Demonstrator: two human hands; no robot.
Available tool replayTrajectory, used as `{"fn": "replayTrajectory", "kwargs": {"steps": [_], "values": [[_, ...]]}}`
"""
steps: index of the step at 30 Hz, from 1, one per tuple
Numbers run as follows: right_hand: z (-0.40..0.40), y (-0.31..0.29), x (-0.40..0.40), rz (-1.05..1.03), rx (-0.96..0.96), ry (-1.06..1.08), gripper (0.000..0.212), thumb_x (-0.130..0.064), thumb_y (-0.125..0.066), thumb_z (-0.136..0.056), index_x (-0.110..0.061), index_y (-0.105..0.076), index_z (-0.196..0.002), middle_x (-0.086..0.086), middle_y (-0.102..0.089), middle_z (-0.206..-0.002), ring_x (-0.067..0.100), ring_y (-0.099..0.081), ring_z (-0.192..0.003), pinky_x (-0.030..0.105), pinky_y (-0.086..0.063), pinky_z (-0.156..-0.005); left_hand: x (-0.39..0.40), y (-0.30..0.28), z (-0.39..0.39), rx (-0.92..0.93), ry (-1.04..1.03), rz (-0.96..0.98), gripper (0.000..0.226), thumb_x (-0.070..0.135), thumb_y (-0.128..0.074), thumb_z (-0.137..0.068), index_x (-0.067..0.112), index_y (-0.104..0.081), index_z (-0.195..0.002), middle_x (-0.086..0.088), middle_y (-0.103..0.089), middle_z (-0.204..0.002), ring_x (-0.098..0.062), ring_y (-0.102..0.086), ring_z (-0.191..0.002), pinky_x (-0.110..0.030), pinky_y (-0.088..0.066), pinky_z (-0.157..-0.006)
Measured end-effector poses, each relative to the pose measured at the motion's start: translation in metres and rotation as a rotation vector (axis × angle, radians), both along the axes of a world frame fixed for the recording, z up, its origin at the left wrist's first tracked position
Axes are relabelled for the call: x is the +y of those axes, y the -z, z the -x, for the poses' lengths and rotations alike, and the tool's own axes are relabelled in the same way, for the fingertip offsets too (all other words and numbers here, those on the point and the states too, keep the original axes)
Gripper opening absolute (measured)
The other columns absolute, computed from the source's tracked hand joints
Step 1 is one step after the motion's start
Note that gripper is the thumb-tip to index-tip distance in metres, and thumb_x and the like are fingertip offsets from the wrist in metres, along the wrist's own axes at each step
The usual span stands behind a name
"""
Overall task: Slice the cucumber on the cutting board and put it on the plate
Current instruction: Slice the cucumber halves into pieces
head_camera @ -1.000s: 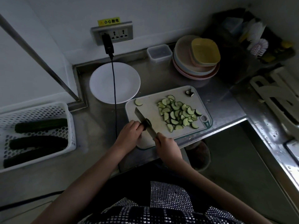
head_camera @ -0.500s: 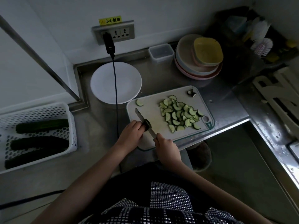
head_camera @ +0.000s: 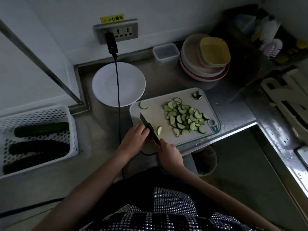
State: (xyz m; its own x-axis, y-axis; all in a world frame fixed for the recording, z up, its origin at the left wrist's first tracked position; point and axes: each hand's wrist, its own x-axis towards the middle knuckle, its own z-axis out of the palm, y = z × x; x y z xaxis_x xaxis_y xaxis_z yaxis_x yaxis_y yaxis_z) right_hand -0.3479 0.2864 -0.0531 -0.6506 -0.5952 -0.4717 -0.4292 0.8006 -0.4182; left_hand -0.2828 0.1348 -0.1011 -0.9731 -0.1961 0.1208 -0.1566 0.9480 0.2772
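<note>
A pale cutting board [head_camera: 155,114] lies on the steel counter with a heap of half-moon cucumber slices [head_camera: 185,117] on its right half. One slice [head_camera: 143,105] lies alone near the board's far left corner, and a fresh slice [head_camera: 159,130] lies just right of the knife [head_camera: 147,125]. My right hand [head_camera: 170,155] grips the knife's handle, blade pointing away. My left hand [head_camera: 135,139] holds the last dark cucumber stub against the blade's left side; the stub is mostly hidden. A cut-off cucumber end [head_camera: 197,95] sits at the board's far right corner. The white plate [head_camera: 106,84] stands empty beyond the board, to its left.
A black cable [head_camera: 118,90] hangs from the wall socket [head_camera: 116,31] across the plate. A white perforated basket [head_camera: 38,139] with three whole cucumbers sits at left. Stacked coloured plates [head_camera: 205,59] and a small clear container [head_camera: 165,51] stand at the back. The counter edge drops just right of the board.
A new slice has come off the stub and lies right of the blade. Both hands stay in nearly the same spot at the board's near left.
</note>
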Motion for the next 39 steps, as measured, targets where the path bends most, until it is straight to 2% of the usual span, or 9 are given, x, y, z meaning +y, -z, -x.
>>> {"fn": "replayTrajectory", "kwargs": {"steps": [6, 10, 15, 21, 24, 30, 33, 35, 39], "values": [[0.021, 0.001, 0.014, 0.017, 0.079, 0.178, 0.008, -0.020, -0.040, -0.098, -0.015, -0.044, -0.093, 0.016, -0.062, -0.088, 0.036, -0.061, -0.082, 0.036, -0.045, -0.061, 0.000, -0.001, -0.005, 0.065, -0.060, -0.095, 0.019, 0.019, -0.042, -0.081, 0.007, -0.055, -0.088, -0.009, -0.052, -0.089, -0.025, -0.047, -0.084, -0.037, -0.047, -0.066], [0.027, -0.005, 0.024, 0.106, 0.099, 0.217, 0.021, -0.031, -0.041, -0.099, -0.013, -0.046, -0.090, 0.014, -0.062, -0.082, 0.035, -0.059, -0.074, 0.033, -0.038, -0.055, -0.010, -0.010, 0.014, 0.052, -0.179, -0.175, 0.027, 0.020, -0.040, -0.085, 0.003, -0.057, -0.097, -0.012, -0.055, -0.096, -0.030, -0.054, -0.088, -0.042, -0.051, -0.070], [0.036, -0.004, 0.026, 0.173, 0.086, 0.311, 0.021, -0.030, -0.044, -0.098, -0.017, -0.042, -0.081, 0.010, -0.058, -0.071, 0.032, -0.055, -0.064, 0.033, -0.037, -0.050, -0.023, -0.012, 0.055, -0.190, -0.294, -0.162, 0.056, 0.018, -0.046, -0.095, -0.001, -0.028, -0.144, -0.024, -0.032, -0.145, -0.038, -0.023, -0.137, -0.043, -0.022, -0.114], [0.036, -0.001, 0.031, 0.168, 0.037, 0.317, 0.023, -0.029, -0.046, -0.097, -0.011, -0.048, -0.084, 0.007, -0.057, -0.071, 0.028, -0.055, -0.064, 0.038, -0.043, -0.054, -0.021, -0.002, 0.072, -0.194, -0.470, -0.304, 0.059, 0.020, -0.043, -0.096, 0.003, -0.020, -0.147, -0.019, -0.030, -0.147, -0.034, -0.014, -0.141, -0.038, -0.019, -0.112], [0.037, -0.001, 0.033, 0.180, 0.043, 0.301, 0.022, -0.029, -0.047, -0.097, -0.012, -0.046, -0.082, 0.006, -0.057, -0.070, 0.028, -0.055, -0.063, 0.038, -0.042, -0.053, -0.017, -0.007, 0.072, -0.120, -0.461, -0.555, 0.056, 0.010, -0.046, -0.095, 0.007, -0.025, -0.147, -0.016, -0.029, -0.148, -0.028, -0.019, -0.140, -0.035, -0.023, -0.112], [0.047, -0.010, 0.036, 0.091, 0.237, 0.223, 0.022, -0.036, -0.044, -0.098, -0.014, -0.047, -0.094, 0.012, -0.064, -0.077, 0.037, -0.062, -0.072, 0.033, -0.035, -0.051, 0.006, -0.006, 0.086, -0.140, -0.402, -0.768, 0.064, 0.002, -0.046, -0.092, 0.013, -0.020, -0.149, -0.016, -0.018, -0.153, -0.026, -0.012, -0.143, -0.030, -0.015, -0.112], [0.054, -0.016, 0.040, 0.033, 0.319, 0.186, 0.019, -0.035, -0.040, -0.099, -0.017, -0.045, -0.103, 0.009, -0.065, -0.081, 0.034, -0.064, -0.074, 0.033, -0.038, -0.052, 0.012, -0.024, 0.082, 0.165, -0.439, -0.557, 0.052, -0.003, -0.044, -0.087, 0.004, -0.040, -0.138, -0.019, -0.039, -0.142, -0.034, -0.031, -0.134, -0.043, -0.027, -0.111], [0.059, -0.017, 0.043, -0.015, 0.387, 0.148, 0.021, -0.035, -0.037, -0.100, -0.020, -0.043, -0.113, 0.005, -0.065, -0.086, 0.030, -0.065, -0.075, 0.031, -0.038, -0.053, 0.013, -0.035, 0.075, 0.373, -0.236, -0.319, 0.039, 0.005, -0.043, -0.081, 0.001, -0.055, -0.118, -0.019, -0.051, -0.123, -0.034, -0.045, -0.119, -0.052, -0.035, -0.103], [0.068, -0.020, 0.048, -0.052, 0.492, 0.094, 0.026, -0.032, -0.044, -0.098, -0.020, -0.045, -0.122, 0.005, -0.068, -0.087, 0.028, -0.066, -0.074, 0.030, -0.037, -0.052, 0.006, -0.043, 0.060, 0.347, 0.217, -0.081, 0.047, 0.028, -0.041, -0.082, 0.004, -0.062, -0.117, -0.012, -0.057, -0.123, -0.026, -0.048, -0.121, -0.049, -0.019, -0.113]]}}
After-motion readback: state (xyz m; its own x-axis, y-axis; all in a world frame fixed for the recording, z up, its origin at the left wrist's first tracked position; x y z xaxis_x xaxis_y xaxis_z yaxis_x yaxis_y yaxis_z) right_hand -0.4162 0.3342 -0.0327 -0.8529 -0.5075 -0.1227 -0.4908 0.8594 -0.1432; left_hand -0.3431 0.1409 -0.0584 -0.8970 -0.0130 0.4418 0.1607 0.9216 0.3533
